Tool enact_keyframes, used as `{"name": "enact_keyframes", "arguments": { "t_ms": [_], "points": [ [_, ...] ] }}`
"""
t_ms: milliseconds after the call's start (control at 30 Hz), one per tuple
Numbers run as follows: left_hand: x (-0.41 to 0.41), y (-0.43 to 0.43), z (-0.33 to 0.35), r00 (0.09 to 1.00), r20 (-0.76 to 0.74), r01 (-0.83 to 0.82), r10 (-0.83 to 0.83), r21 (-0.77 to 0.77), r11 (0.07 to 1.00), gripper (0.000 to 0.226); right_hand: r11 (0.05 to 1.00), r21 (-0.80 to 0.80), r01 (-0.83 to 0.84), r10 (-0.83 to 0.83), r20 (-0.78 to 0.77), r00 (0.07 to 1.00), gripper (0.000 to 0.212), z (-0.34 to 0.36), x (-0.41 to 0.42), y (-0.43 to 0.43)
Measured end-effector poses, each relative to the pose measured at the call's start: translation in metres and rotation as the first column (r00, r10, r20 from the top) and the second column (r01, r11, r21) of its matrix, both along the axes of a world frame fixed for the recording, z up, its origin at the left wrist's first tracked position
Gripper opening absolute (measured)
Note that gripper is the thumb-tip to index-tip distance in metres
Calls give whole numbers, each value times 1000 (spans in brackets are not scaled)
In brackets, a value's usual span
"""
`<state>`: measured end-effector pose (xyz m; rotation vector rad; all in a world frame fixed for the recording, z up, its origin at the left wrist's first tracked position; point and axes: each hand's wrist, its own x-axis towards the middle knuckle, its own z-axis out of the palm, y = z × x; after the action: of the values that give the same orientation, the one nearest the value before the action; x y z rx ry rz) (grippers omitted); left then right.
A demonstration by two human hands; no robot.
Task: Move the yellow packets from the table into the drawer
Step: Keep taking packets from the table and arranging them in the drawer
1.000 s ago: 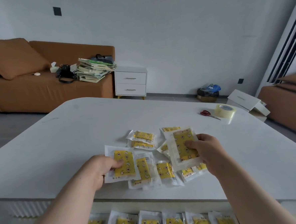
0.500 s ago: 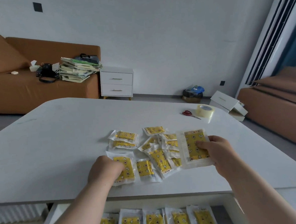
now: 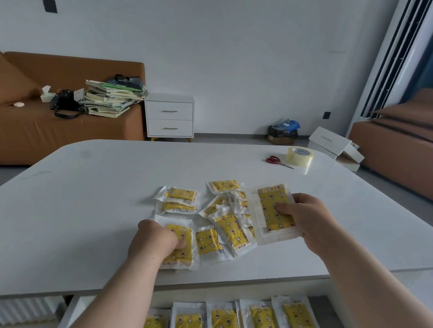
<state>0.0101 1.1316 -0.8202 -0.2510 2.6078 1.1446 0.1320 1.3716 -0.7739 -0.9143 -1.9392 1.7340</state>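
Several yellow packets (image 3: pixel 228 222) in clear wrappers lie scattered on the white table (image 3: pixel 86 209). My left hand (image 3: pixel 154 241) is curled over one packet (image 3: pixel 183 244) at the pile's near left, thumb on its face. My right hand (image 3: pixel 307 220) pinches a larger packet (image 3: pixel 271 211) at the pile's right side, thumb on top. Below the table's front edge the open drawer (image 3: pixel 67 317) shows a row of several packets (image 3: pixel 225 323) laid side by side.
Red-handled scissors (image 3: pixel 276 161) and a roll of clear tape (image 3: pixel 300 155) sit at the table's far right. Beyond the table stand a brown sofa (image 3: pixel 31 134) with stacked books (image 3: pixel 110 98), a white nightstand (image 3: pixel 170 116) and white boxes (image 3: pixel 333 146) on the floor.
My right hand has carried its large packet from over the pile to the pile's right side. My left hand has curled over the near-left packet. The view shifted left and down.
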Motion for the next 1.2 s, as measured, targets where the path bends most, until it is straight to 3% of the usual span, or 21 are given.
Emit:
{"name": "enact_keyframes", "arguments": {
  "t_ms": [133,267,500,600,700,800,867,933,1100,1200],
  "points": [
    [-7,-5,-6,999,20,-32,29,192,981,42,1000,-7,-27,27,-8,1000,14,-1,-1,0],
    [-5,-14,-4,997,75,-55,25,440,897,29,998,-6,-60,60,-6,998,15,1,-2,-4],
    [0,-42,12,994,69,-111,88,660,743,22,991,17,-136,134,72,988,13,-1,-13,-28],
    [3,-53,15,988,66,-142,139,742,655,16,974,114,-196,177,157,972,12,-7,-23,-47],
    [-1,-64,14,974,91,-198,210,795,573,16,845,363,-393,284,319,904,8,-16,-35,-66],
    [-5,-70,15,961,109,-230,256,829,510,17,586,493,-643,399,515,759,10,-20,-50,-82],
    [-6,-73,19,957,103,-227,271,846,482,16,411,525,-746,406,627,665,30,-15,-63,-91],
    [-7,-76,23,957,91,-216,276,856,469,16,304,528,-793,382,696,609,44,-9,-73,-98],
    [-5,-84,30,961,89,-204,263,869,451,16,175,433,-884,383,797,467,51,-5,-90,-111],
    [-5,-88,31,960,95,-206,262,875,439,16,174,413,-894,382,808,448,47,-6,-93,-113]
  ]
}}
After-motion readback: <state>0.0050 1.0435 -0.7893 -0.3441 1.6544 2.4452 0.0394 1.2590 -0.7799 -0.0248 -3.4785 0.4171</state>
